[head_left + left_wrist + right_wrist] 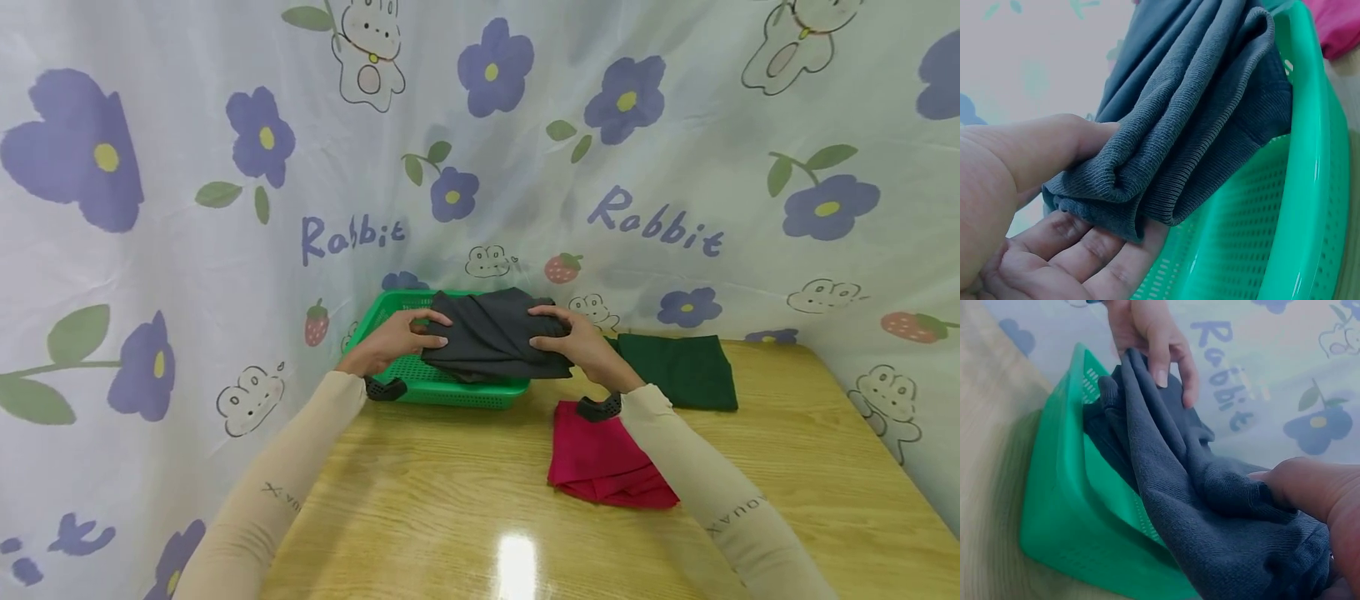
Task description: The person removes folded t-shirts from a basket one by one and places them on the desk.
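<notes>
A dark grey folded garment (495, 337) with ribbed edges is held between both hands, over the green plastic basket (450, 393). My left hand (393, 340) pinches its left end; in the left wrist view the thumb lies on top and the fingers (1094, 256) are underneath the ribbed folds. At the other end my right hand (581, 346) grips the cloth, its thumb (1304, 484) on the upper side and its fingers mostly hidden below. The garment's right end reaches past the basket's rim. Part of the basket's perforated inside shows under the cloth.
On the wooden table (420, 492) a red folded cloth (600, 458) lies right of the basket, partly under the right forearm. A dark green folded cloth (678, 367) lies farther back on the right. A curtain (525, 167) printed with flowers and rabbits hangs behind and at the left.
</notes>
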Available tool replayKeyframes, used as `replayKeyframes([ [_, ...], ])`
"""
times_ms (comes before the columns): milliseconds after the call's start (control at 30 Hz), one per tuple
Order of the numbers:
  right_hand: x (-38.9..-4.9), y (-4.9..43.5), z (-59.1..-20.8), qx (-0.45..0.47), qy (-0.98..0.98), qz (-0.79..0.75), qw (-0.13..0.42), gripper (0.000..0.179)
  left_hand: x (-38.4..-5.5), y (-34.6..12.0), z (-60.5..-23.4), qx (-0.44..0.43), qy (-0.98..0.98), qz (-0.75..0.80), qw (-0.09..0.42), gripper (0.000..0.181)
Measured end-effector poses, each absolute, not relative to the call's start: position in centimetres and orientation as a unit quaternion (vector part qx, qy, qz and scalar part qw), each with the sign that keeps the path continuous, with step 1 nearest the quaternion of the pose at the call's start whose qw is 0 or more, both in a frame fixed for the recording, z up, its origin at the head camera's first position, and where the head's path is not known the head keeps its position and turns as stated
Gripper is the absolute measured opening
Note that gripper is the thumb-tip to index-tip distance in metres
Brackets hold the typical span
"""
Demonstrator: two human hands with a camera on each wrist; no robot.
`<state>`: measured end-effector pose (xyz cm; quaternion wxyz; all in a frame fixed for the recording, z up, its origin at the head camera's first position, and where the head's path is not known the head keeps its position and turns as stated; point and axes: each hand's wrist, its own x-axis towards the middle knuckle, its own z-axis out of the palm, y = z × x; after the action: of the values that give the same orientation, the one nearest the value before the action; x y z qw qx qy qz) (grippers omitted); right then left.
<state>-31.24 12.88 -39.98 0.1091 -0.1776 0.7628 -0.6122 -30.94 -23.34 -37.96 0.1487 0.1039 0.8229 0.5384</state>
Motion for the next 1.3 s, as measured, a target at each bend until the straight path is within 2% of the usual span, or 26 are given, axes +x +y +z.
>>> replayKeyframes([
  [1300,-28.5,21.3,-40.6,-0.15,0.783,-0.598,0.084,0.057,-29.3,-15.8,-38.0,0.179,0.806,0.544,0.15,0.037],
])
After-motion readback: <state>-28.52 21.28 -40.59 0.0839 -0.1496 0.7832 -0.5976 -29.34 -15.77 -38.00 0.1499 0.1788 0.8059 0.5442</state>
